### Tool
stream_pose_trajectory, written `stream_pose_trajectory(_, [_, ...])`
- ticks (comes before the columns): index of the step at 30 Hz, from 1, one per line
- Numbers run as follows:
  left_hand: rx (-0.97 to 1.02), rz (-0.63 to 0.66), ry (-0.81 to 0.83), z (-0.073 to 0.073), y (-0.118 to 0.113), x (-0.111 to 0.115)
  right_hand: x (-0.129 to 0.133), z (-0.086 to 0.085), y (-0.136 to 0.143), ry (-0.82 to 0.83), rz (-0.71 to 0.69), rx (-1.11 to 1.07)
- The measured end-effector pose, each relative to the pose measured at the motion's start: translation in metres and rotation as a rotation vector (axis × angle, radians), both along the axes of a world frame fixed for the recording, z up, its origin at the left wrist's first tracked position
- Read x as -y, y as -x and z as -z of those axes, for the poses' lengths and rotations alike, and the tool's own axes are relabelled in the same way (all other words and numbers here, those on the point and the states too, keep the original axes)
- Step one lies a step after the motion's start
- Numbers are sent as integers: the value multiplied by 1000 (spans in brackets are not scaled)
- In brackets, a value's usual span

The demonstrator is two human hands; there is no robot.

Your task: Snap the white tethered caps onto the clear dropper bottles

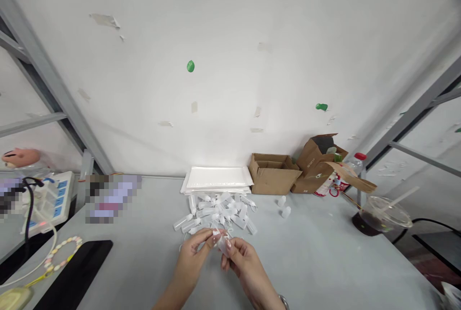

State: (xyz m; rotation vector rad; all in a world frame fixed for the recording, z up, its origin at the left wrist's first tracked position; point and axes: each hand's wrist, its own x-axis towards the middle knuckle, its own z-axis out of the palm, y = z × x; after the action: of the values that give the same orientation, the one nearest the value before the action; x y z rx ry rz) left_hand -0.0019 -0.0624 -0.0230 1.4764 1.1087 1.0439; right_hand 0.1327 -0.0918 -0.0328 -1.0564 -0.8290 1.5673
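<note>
A small translucent plastic bottle [223, 244] is held between both hands near the front middle of the grey table. My left hand [196, 252] pinches its upper end by the white cap. Around its body, the fingers of my right hand [242, 261] are closed. Just beyond the hands lies a loose pile of similar clear bottles [225, 211] with white caps, some with thin loops. Two small whitish pieces [284, 206] rest apart, right of the pile.
White flat sheets or bags [218, 179] are stacked by the wall. Right of them stand an open cardboard box [274, 179], a brown paper bag [312, 168] and a drink cup [370, 221]. A black phone [77, 276] and a power strip [61, 199] lie left.
</note>
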Motion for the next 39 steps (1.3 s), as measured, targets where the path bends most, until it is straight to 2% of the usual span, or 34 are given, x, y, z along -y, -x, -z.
stream_pose_trajectory(2, [5, -36, 15, 4, -1, 0, -1, 2, 0, -78, 141, 67])
stream_pose_trajectory(4, [20, -53, 27, 8, -1, -1, -2, 3, 0, -93, 177, 84])
stream_pose_trajectory(8, [56, -44, 51, 6, -2, -2, -2, 6, -1, -26, -17, 16])
stream_pose_trajectory(9, [57, -42, 61, 5, -2, -2, -2, 7, -2, -38, -20, 31])
stream_pose_trajectory(13, [53, -57, 96, 2, -3, -3, 0, 8, -4, -166, 107, 210])
stream_pose_trajectory(17, [6, -44, 58, 8, -6, -4, 1, 8, -8, -189, -84, 330])
stream_pose_trajectory(18, [-18, -50, 42, 10, -8, -4, 2, 9, -9, -183, -88, 381])
stream_pose_trajectory(23, [-122, -172, -91, 21, -26, 2, 7, 23, -17, -298, 218, 736])
stream_pose_trajectory(26, [-147, -228, -161, 23, -33, 1, 10, 34, -23, -407, 342, 913])
stream_pose_trajectory(29, [-165, -276, -165, 24, -30, -5, 12, 42, -33, -477, 434, 1052])
stream_pose_trajectory(31, [-263, -235, -214, 26, -26, -9, 12, 43, -43, -449, 444, 1064])
stream_pose_trajectory(35, [-633, -117, -371, 36, -21, -10, 12, 42, -62, -325, 421, 1003])
stream_pose_trajectory(37, [-743, -118, -403, 41, -21, -9, 12, 41, -67, -294, 409, 976])
stream_pose_trajectory(39, [-761, -142, -426, 42, -21, -9, 12, 40, -67, -283, 377, 948])
